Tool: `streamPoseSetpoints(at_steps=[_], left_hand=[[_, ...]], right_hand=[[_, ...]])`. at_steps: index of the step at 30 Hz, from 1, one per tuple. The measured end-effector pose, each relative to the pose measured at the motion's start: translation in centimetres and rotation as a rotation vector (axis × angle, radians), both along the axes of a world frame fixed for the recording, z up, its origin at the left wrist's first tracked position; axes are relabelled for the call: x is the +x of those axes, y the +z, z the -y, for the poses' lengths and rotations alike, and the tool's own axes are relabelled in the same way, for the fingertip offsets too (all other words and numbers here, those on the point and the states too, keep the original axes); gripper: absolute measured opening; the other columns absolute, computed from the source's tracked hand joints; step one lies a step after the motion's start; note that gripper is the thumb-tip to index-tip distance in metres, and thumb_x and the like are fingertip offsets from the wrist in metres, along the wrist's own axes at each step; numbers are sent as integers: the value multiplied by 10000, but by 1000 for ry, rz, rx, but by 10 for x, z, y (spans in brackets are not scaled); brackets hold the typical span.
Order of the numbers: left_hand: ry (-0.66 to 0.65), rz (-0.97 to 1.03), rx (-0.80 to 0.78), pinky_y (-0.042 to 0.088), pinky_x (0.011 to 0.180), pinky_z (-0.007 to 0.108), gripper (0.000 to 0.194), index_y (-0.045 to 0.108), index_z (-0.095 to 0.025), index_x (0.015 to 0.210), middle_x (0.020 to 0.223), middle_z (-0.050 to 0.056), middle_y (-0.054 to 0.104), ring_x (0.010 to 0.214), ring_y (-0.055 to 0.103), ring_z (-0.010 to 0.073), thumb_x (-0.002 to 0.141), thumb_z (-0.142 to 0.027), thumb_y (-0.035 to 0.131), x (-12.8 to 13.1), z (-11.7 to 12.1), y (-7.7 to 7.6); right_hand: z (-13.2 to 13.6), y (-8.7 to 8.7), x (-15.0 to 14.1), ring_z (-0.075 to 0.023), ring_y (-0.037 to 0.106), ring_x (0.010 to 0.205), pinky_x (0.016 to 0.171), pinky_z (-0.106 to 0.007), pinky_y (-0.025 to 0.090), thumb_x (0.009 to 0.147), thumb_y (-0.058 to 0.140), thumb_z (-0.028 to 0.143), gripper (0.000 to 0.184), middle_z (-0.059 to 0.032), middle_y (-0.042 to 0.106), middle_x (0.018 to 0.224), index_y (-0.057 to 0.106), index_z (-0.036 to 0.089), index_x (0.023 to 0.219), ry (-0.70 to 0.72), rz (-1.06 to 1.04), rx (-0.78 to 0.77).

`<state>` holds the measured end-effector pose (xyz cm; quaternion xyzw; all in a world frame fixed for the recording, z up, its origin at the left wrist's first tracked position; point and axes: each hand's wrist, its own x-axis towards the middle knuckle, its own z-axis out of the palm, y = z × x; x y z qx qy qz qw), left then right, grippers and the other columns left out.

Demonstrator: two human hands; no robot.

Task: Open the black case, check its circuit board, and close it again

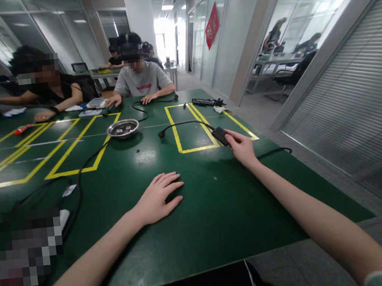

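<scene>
My left hand (pixel 159 197) lies flat on the green table with its fingers spread and nothing in it. Between the thumb and fingers of my right hand (pixel 242 147) is a black power adapter (pixel 220 136), gripped at its near end. From the adapter's far end a short black cord (pixel 189 122) curves left to a plug (pixel 162 134). Another stretch of black cable (pixel 274 151) runs from near my right wrist towards the table's right edge. Beyond my left hand stands a shallow metal bowl (pixel 123 128) with several small metal parts in it.
Yellow tape rectangles (pixel 198 149) mark the green table (pixel 201 242). A folded black tripod-like object (pixel 207 101) lies at the far right. More black cable (pixel 81 172) trails along the left. Across the table sits a person in a grey shirt (pixel 143 77); another person (pixel 59 91) is at far left.
</scene>
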<state>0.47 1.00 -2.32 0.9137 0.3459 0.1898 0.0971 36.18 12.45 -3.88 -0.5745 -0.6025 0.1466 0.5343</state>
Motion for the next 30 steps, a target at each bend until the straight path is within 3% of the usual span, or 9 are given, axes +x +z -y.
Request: streamPoseSetpoints(at_steps=[5, 10, 18, 23, 30], left_hand=[[1, -14, -42, 379, 1230, 567, 364, 655, -235, 1371, 1521, 119, 594, 1440, 526, 288, 1027, -338, 597, 0, -1, -2], [5, -13, -50, 372, 1232, 572, 360, 657, -229, 1367, 1519, 124, 596, 1443, 524, 288, 1030, -338, 592, 0, -1, -1], [-5, 1, -55, 364, 1237, 570, 369, 644, -244, 1385, 1528, 116, 589, 1446, 520, 280, 1035, -344, 583, -1, -1, -2], [-10, 4, -52, 369, 1235, 569, 370, 646, -241, 1383, 1523, 121, 592, 1440, 526, 283, 1034, -351, 584, -1, -2, -3], [-8, -10, -59, 373, 1233, 565, 373, 645, -246, 1388, 1533, 114, 585, 1446, 520, 281, 1039, -357, 576, -1, -2, -1]], right_hand=[[-15, -6, 40, -217, 644, 731, 712, -358, 537, 898, 532, 534, 620, -110, 760, 896, 746, 88, 1272, -267, -4, -102], [-16, -9, 50, -223, 613, 688, 709, -359, 509, 835, 622, 512, 540, -86, 719, 758, 806, 96, 1127, -305, 56, -184], [-20, -12, 57, -240, 656, 721, 696, -345, 511, 852, 586, 520, 563, -101, 740, 801, 775, 110, 1189, -394, 42, -200], [-20, -11, 61, -231, 677, 636, 661, -337, 517, 885, 546, 464, 558, -107, 754, 809, 728, 95, 1263, -446, 12, -222], [-17, -6, 65, -209, 669, 569, 671, -339, 535, 876, 590, 402, 461, -98, 760, 793, 763, 116, 1192, -483, 39, -233]])
